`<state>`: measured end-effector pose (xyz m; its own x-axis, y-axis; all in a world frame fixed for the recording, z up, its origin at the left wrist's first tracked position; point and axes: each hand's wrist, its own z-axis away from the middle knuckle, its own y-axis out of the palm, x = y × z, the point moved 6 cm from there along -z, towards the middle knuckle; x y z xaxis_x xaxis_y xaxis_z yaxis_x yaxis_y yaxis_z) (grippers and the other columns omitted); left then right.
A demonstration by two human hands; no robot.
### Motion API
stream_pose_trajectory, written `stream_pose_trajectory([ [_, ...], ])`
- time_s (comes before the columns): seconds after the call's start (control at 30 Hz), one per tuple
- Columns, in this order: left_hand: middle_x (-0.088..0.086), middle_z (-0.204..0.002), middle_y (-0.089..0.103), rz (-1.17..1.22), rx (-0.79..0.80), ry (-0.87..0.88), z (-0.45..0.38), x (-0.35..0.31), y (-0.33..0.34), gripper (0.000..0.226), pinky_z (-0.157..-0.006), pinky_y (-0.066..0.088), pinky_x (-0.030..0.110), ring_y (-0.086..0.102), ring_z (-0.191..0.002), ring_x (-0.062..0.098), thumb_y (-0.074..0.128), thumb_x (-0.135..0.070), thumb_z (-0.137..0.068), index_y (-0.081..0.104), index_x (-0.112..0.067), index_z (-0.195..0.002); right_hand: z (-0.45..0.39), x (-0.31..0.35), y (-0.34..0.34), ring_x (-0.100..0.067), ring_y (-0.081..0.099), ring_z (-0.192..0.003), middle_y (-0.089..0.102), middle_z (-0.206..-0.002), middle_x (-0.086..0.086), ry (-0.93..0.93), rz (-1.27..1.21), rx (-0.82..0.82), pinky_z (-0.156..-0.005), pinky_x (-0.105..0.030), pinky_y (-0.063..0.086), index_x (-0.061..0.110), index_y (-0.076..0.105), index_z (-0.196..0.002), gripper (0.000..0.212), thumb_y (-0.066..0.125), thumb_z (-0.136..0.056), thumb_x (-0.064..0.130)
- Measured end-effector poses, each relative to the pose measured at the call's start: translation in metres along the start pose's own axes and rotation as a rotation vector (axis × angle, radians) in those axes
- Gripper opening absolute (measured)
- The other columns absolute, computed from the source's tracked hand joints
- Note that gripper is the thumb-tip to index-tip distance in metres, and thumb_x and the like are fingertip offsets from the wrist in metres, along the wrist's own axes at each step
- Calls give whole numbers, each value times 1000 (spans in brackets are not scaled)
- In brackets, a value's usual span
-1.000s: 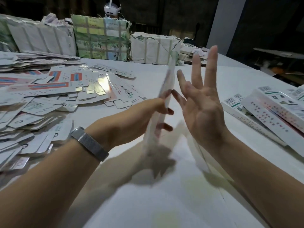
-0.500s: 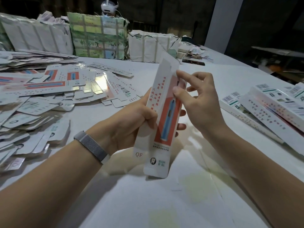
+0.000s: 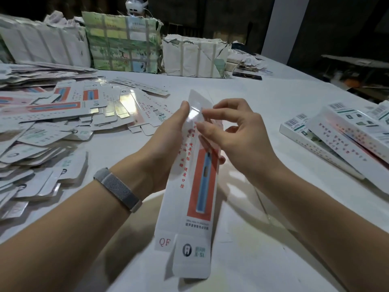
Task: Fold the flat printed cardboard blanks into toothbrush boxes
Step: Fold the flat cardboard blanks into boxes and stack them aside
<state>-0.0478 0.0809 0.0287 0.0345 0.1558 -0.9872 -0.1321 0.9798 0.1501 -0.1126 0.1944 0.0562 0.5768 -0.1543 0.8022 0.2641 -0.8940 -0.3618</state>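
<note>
A long white cardboard blank (image 3: 192,199) with a red panel and a blue toothbrush print is held above the table, its far end pointing away from me. My left hand (image 3: 166,148) grips it from the left side, thumb along its upper edge. My right hand (image 3: 235,133) pinches the blank's upper right part with thumb and forefinger, the other fingers curled. A heap of flat printed blanks (image 3: 52,123) covers the table's left side. Folded boxes (image 3: 347,135) lie stacked at the right.
Wrapped paper bundles (image 3: 122,45) stand in a row along the table's far edge, with a white headset (image 3: 135,6) behind them. A dark flat object (image 3: 247,75) lies at the far right. The white table (image 3: 273,239) shows bare surface under my arms.
The blank turned from edge-on to face-up and dropped lower toward me. My right hand went from spread open beside it to pinching its upper part.
</note>
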Motion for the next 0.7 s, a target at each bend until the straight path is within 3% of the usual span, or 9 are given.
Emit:
stream_pose_trajectory([
  [0.07, 9, -78, 76, -2, 92, 30, 2, 0, 8, 60, -54, 57, 26, 75, -68, 24, 23, -59, -102, 74, -30, -92, -4, -1, -6, -4, 61, -77, 52, -110, 4, 65, -114, -29, -51, -19, 47, 15, 78, -88, 12, 80, -83, 25],
  [0.13, 12, -85, 76, -4, 129, 50, 3, 1, 17, 59, -57, 58, 25, 75, -73, 24, 21, -59, -102, 74, -34, -94, -7, -4, -11, -6, 58, -63, 50, -108, 2, 120, -152, -36, -40, -21, 40, 6, 73, -78, 21, 80, -83, 25],
  [0.27, 24, -97, 72, -18, 122, 69, 2, 3, 24, 59, -65, 59, 30, 73, -78, 30, 20, -60, -102, 65, -25, -118, -10, -3, -10, 2, 58, -62, 50, -99, 7, 146, -58, 9, -43, -19, 46, -6, 65, -78, 51, 78, -81, 43],
  [0.4, 18, -96, 73, -38, 150, 53, 0, 4, 27, 68, -76, 59, 38, 71, -84, 35, 22, -65, -100, 65, -16, -119, -11, 4, -16, -11, 52, -58, 45, -95, 3, 129, -169, 9, -38, -26, 38, -5, 57, -67, 46, 76, -85, 33],
  [0.47, 15, -91, 70, -10, 153, 30, -3, 6, 30, 72, -76, 58, 38, 68, -81, 32, 24, -66, -99, 62, -9, -120, -12, 7, -20, -4, 53, -68, 45, -94, 4, 102, -184, -15, -49, -18, 44, 5, 58, -64, 36, 75, -87, 27],
  [0.57, 12, -88, 69, 7, 117, 18, -5, 10, 30, 70, -68, 58, 34, 68, -76, 28, 31, -68, -96, 60, -10, -121, -11, 7, -21, -2, 53, -82, 45, -93, 6, 71, -206, -43, -64, -11, 45, 4, 60, -68, 32, 76, -85, 26],
  [0.7, 9, -93, 74, -23, 77, 56, -5, 10, 22, 73, -63, 59, 29, 74, -79, 25, 51, -73, -81, 50, -19, -131, -14, 3, -24, -2, 56, -87, 54, -97, 5, 38, -326, -88, -78, -17, 45, 21, 63, -78, 18, 73, -87, 32],
])
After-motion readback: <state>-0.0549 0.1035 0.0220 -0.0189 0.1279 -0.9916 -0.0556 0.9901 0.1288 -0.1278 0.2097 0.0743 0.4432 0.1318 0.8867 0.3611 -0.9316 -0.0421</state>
